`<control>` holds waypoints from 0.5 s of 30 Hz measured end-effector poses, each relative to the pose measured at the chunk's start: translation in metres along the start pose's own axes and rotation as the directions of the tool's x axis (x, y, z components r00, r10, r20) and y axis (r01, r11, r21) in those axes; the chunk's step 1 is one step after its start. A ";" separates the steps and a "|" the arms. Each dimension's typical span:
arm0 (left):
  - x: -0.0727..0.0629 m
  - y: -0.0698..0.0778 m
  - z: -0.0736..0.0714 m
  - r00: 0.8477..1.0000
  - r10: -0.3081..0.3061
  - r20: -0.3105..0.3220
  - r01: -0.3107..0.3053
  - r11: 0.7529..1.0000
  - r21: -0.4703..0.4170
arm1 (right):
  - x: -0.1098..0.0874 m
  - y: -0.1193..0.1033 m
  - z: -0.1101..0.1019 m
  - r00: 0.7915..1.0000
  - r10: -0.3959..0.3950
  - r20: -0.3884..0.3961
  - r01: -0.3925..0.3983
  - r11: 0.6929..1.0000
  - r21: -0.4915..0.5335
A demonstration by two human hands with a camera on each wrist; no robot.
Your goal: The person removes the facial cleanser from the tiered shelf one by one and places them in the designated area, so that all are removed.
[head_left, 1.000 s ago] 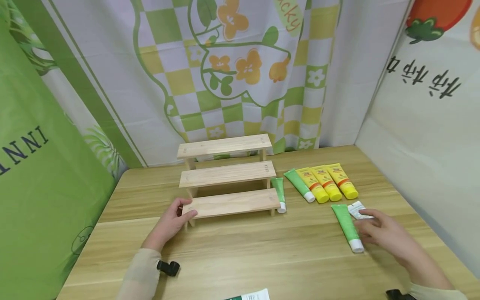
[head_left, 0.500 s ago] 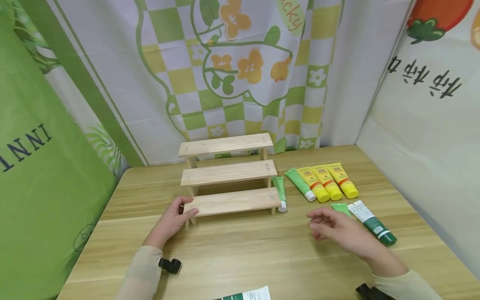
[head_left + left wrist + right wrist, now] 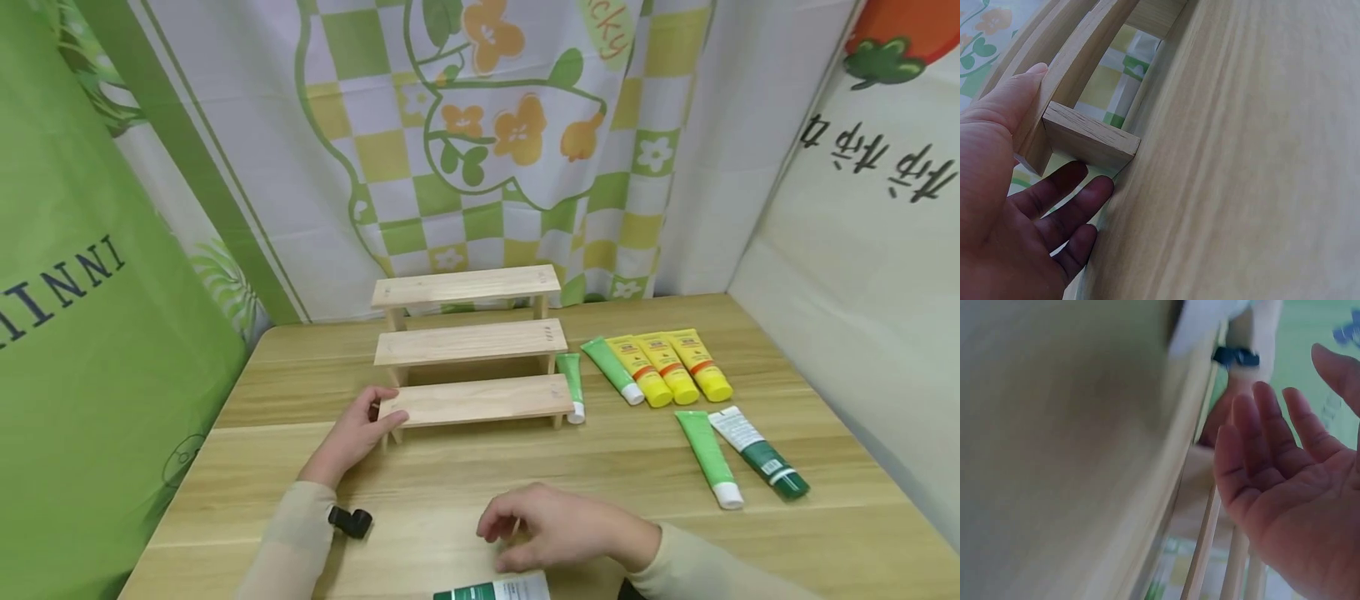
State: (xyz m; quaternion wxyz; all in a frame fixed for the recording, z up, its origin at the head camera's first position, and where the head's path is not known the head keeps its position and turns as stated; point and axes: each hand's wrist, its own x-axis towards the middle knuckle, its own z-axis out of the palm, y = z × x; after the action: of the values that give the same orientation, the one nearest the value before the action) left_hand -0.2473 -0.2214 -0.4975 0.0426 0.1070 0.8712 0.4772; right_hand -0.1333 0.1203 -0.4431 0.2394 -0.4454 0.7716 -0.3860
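A three-step wooden display stand (image 3: 480,400) stands toward the back of the table. My left hand (image 3: 356,435) holds the left end of its lowest step. In the left wrist view the thumb (image 3: 1007,103) lies on the board and the other fingers curve near the end leg (image 3: 1088,140). My right hand (image 3: 553,525) hovers above the table close to a white-and-green tube (image 3: 495,588), cut off by the bottom edge of the head view. In the right wrist view the right hand (image 3: 1297,487) holds nothing, its fingers loosely bent and apart.
Several yellow tubes (image 3: 667,367) lie side by side at the back right, a green tube (image 3: 613,371) beside them. Another green tube (image 3: 572,385) touches or nearly touches the stand's right side. Nearer lie a green tube (image 3: 708,458) and a white-and-dark-green tube (image 3: 759,454).
My right hand has swept from the tubes on the right toward the front middle, letting go of the white-and-dark-green tube it covered earlier or simply leaving it. The left hand stays on the stand.
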 end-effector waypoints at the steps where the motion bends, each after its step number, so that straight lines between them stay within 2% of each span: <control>1: 0.000 0.000 0.000 1.000 0.001 0.000 -0.001 1.000 -0.003 | 0.004 -0.002 0.004 1.000 -0.014 0.016 0.015 0.998 -0.064; 3: 0.001 0.001 0.000 1.000 -0.001 0.002 0.001 1.000 -0.006 | 0.010 -0.006 0.010 0.999 -0.021 0.050 0.029 0.987 -0.160; 7: 0.001 0.002 0.000 1.000 -0.002 0.003 0.002 1.000 -0.021 | 0.018 -0.010 0.019 0.994 0.011 0.112 0.019 0.965 -0.261; 15: 0.000 0.000 0.000 1.000 -0.004 0.004 0.004 1.000 -0.017 | 0.023 -0.011 0.029 0.983 0.068 0.173 -0.022 0.966 -0.257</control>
State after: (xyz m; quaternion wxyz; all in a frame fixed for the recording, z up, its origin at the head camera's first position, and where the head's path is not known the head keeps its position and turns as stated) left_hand -0.2476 -0.2212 -0.4971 0.0460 0.1057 0.8674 0.4841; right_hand -0.1184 0.0854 -0.4520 0.2579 -0.4878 0.7997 -0.2367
